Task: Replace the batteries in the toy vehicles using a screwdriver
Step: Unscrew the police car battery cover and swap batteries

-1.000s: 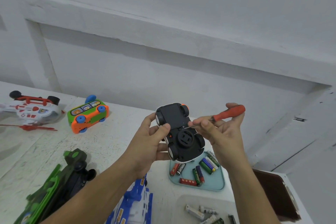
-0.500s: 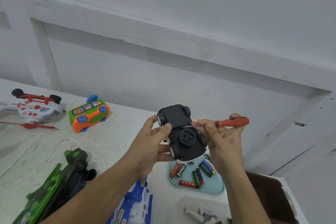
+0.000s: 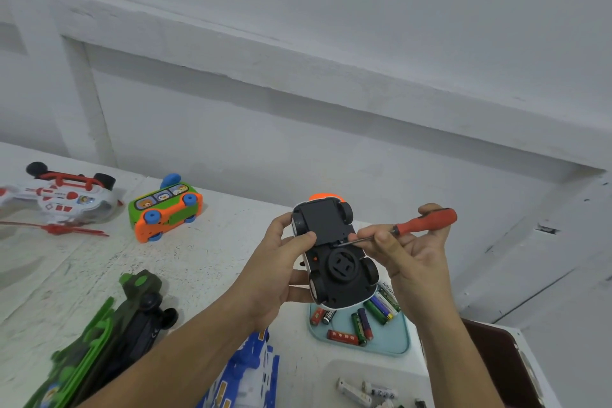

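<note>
Upturned white-and-orange plastic toy car (image 3: 332, 252), black underside up, held in air near right edge of white table (image 3: 205, 242), over teal battery tray (image 3: 395, 343); left hand (image 3: 278, 272) grips its left flank, right hand (image 3: 415, 263) pinches red-handled screwdriver (image 3: 422, 222), shaft crosswise to car's long axis, tip at mid-chassis cover seam.

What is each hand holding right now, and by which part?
The left hand grips the upturned toy car by its side, thumb on the underside. The right hand pinches the screwdriver at the shaft, just below its red handle.
</note>
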`<control>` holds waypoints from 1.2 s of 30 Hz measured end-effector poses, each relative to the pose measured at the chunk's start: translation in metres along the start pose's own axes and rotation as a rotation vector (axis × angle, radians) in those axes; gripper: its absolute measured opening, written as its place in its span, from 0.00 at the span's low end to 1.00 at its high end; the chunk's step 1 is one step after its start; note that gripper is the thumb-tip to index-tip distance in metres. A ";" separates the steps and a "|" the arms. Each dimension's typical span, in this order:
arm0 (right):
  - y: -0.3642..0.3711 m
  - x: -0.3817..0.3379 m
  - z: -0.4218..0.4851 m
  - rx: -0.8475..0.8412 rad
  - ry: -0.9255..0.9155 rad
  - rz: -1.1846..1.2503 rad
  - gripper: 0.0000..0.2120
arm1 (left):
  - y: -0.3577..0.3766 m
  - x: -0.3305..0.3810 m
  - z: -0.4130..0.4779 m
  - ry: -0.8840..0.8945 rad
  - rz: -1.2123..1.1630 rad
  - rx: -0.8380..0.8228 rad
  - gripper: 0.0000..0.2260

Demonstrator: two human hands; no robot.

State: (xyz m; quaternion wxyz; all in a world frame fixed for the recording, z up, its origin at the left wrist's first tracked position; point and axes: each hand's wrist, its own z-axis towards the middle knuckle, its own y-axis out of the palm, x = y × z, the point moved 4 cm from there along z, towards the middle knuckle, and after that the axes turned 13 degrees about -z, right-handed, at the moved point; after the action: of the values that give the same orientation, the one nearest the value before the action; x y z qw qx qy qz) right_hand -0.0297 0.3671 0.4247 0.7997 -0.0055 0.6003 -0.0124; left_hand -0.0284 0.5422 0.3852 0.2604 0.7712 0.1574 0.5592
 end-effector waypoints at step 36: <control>0.038 -0.032 0.048 -0.278 0.294 -1.020 0.05 | -0.007 0.002 -0.002 0.095 -0.153 0.069 0.17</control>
State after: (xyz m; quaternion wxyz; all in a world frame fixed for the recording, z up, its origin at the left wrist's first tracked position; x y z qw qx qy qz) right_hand 0.0078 0.4056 0.4681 0.5916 -0.3997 0.6230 -0.3194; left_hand -0.0298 0.5496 0.3827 0.2680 0.7380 0.2473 0.5677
